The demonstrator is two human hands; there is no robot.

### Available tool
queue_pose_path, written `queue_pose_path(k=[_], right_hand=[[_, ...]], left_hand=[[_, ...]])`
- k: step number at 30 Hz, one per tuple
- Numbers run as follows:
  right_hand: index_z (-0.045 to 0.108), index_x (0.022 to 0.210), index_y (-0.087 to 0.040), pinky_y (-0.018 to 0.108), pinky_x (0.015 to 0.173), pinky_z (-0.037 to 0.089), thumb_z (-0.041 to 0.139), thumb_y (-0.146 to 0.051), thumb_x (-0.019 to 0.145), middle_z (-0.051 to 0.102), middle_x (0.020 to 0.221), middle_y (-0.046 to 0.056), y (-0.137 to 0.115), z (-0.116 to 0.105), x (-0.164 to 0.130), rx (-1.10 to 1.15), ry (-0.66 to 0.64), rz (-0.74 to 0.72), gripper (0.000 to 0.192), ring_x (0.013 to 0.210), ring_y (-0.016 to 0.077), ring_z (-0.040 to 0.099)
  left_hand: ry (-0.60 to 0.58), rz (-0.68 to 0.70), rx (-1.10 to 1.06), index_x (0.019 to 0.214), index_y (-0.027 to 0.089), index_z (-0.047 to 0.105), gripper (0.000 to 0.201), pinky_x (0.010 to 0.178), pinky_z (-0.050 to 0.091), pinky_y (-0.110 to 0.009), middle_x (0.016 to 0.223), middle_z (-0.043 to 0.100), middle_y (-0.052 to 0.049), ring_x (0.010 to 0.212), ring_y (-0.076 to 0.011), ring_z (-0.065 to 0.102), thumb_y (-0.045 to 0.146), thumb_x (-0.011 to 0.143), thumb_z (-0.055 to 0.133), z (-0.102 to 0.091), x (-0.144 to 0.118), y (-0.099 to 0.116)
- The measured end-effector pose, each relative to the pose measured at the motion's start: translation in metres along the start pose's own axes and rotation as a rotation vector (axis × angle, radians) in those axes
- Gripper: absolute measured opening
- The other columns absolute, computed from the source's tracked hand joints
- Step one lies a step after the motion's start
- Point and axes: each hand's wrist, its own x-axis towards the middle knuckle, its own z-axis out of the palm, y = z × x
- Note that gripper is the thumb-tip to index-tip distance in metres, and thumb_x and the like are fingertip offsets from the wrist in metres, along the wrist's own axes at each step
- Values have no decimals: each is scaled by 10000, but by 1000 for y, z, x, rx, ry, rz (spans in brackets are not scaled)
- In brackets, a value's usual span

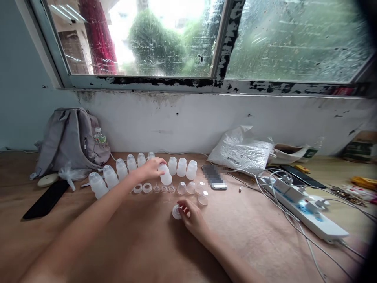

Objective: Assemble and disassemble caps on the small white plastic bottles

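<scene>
Left hand [151, 168] grasps a small translucent bottle [165, 177] standing on the wooden tabletop [141, 243], within a curved row of similar bottles [118, 173]. Right hand [191, 215] pinches a white cap [176, 212] lying flat on the tabletop, just in front of loose rings and clear lids [176, 189]. Grey backpack [70, 137] at back left, black phone [47, 198] near it, power strip [306, 212] to the right

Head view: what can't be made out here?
- Small bottle: top hidden under the left hand.
- White cap: partly covered by the right hand fingers; its shape is unclear.
- Phone: screen blurred out.
- Box at the right edge: cut off by the frame and dark vignette.
- Window: wet, dirty glass blurs the outside.
</scene>
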Motion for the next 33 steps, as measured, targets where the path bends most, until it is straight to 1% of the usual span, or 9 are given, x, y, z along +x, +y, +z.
queue_pose_path(k=[3, 6, 11, 16, 22, 26, 28, 31, 33], right_hand=[[541, 886, -209, 283, 602, 448, 432, -202, 815, 557, 795, 47, -2, 0, -1, -39, -33, -28, 130, 664, 156, 523], [545, 898, -205, 281, 612, 450, 439, -181, 804, 555, 826, 55, -3, -1, -1, -55, -48, -50, 143, 690, 163, 526], [538, 921, -201, 278, 627, 447, 429, -146, 802, 536, 864, 64, -3, 0, -2, -54, -69, -36, 171, 715, 164, 523], [526, 933, -191, 293, 694, 441, 434, -155, 802, 500, 881, 62, -3, 0, -2, -90, -95, -16, 164, 801, 177, 511], [512, 941, -190, 302, 742, 432, 461, -153, 785, 487, 903, 61, -5, -1, -3, -119, -114, -41, 168, 843, 179, 496], [508, 899, -192, 300, 730, 435, 463, -145, 782, 494, 894, 58, -4, 0, -3, -137, -121, -38, 133, 833, 180, 499], [507, 876, -192, 294, 716, 438, 464, -140, 784, 503, 884, 56, -2, 0, -3, -139, -112, -39, 115, 820, 177, 504], [514, 862, -189, 277, 669, 443, 461, -156, 800, 523, 854, 52, 2, 1, -2, -133, -80, -34, 88, 759, 162, 513], [526, 844, -188, 266, 638, 446, 476, -182, 802, 535, 818, 45, 4, 2, -1, -130, -54, -24, 66, 709, 150, 519]], left_hand=[[-17, -136, 136, 1028, 162, 552, 366, 780, 415, -302, 1015, 594, -93, 931, -240, 544, 214, 666, 577, -3, 38, -10], [-12, -209, 201, 1016, 120, 550, 357, 753, 424, -343, 1001, 594, -148, 922, -274, 553, 155, 661, 561, 8, 64, -16], [-40, -273, 266, 961, 74, 551, 260, 735, 423, -348, 938, 591, -162, 896, -270, 570, 158, 719, 512, 31, 82, -17], [-67, -311, 285, 972, 108, 550, 233, 721, 444, -371, 990, 568, -178, 912, -285, 560, 164, 746, 530, 40, 89, -20], [-32, -305, 283, 1105, 138, 484, 304, 772, 458, -374, 1086, 529, -108, 943, -206, 538, 242, 820, 503, 47, 86, -25], [43, -239, 256, 1148, 117, 452, 409, 812, 424, -353, 1094, 532, -149, 1015, -249, 505, 70, 746, 513, 43, 81, -19], [113, -193, 238, 1174, 115, 427, 436, 871, 390, -351, 1158, 497, -148, 1085, -255, 453, 55, 745, 479, 41, 74, -12], [230, -121, 201, 1190, 145, 407, 382, 943, 339, -324, 1210, 467, -99, 1132, -205, 402, 89, 813, 374, 48, 47, 2], [328, -14, 103, 1115, 175, 468, 309, 911, 372, -317, 1097, 541, -63, 1045, -178, 465, 123, 842, 334, 61, 15, 9]])
